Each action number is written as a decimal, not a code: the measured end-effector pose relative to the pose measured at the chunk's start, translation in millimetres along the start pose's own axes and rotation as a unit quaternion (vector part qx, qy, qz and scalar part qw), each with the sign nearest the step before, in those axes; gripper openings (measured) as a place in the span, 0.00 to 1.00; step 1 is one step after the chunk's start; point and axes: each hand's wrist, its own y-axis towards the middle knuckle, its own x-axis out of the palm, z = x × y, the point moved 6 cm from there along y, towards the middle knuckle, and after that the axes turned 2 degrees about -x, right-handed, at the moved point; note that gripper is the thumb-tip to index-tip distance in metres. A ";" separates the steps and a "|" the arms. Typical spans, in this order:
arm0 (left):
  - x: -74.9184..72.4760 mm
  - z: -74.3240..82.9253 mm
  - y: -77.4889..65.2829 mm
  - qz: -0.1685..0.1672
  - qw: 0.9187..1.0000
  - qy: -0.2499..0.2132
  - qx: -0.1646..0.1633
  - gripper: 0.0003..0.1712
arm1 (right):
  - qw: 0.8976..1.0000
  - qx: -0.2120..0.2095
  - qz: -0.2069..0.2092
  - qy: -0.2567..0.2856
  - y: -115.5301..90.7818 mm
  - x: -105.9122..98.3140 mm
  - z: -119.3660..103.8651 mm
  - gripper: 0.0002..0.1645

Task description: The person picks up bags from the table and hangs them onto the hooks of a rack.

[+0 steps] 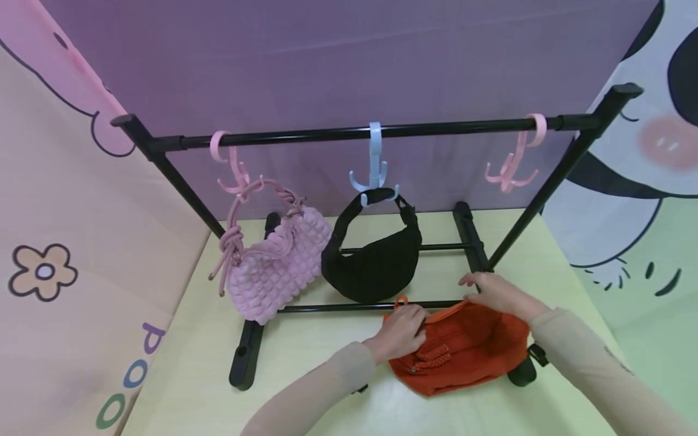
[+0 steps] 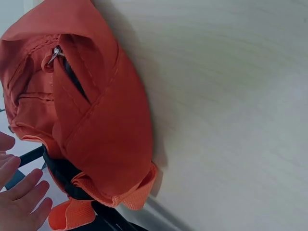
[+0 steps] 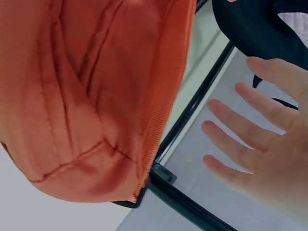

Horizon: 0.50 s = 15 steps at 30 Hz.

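Observation:
A red-orange fabric bag (image 1: pixel 463 363) with zips and webbing loops lies at the front right of the rack. At its upper left edge is my left hand (image 1: pixel 400 332), beside a small orange loop. The left wrist view shows that hand's fingers (image 2: pixel 33 197) spread loosely near the bag's black strap (image 2: pixel 67 175). My right hand (image 1: pixel 496 295) is over the bag's upper right edge. Its fingers (image 3: pixel 236 149) are straight and spread in the right wrist view, apart from the orange zip edge (image 3: pixel 166 82). Neither hand grips the fabric in these views.
A black rack (image 1: pixel 327 134) spans the pale table (image 1: pixel 180 387). On its bar hang a left pink hook (image 1: pixel 238 169) holding a puffy pink bag (image 1: pixel 283 260), a blue hook (image 1: pixel 375 160) holding a black bag (image 1: pixel 376 266), and a bare right pink hook (image 1: pixel 511 163).

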 end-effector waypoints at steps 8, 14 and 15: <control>7.0 0.4 0.9 -0.009 1.000 0.020 -0.012 0.14 | 0.999 0.001 -0.035 -0.010 -2.9 15.1 6.9 0.17; 12.2 -1.2 2.4 -0.035 0.999 0.024 -0.031 0.15 | 0.999 -0.006 -0.041 -0.013 -6.6 20.3 7.7 0.14; 12.7 -1.4 2.7 -0.036 0.998 0.025 -0.032 0.14 | 0.999 -0.006 -0.040 -0.016 -7.0 20.8 7.8 0.13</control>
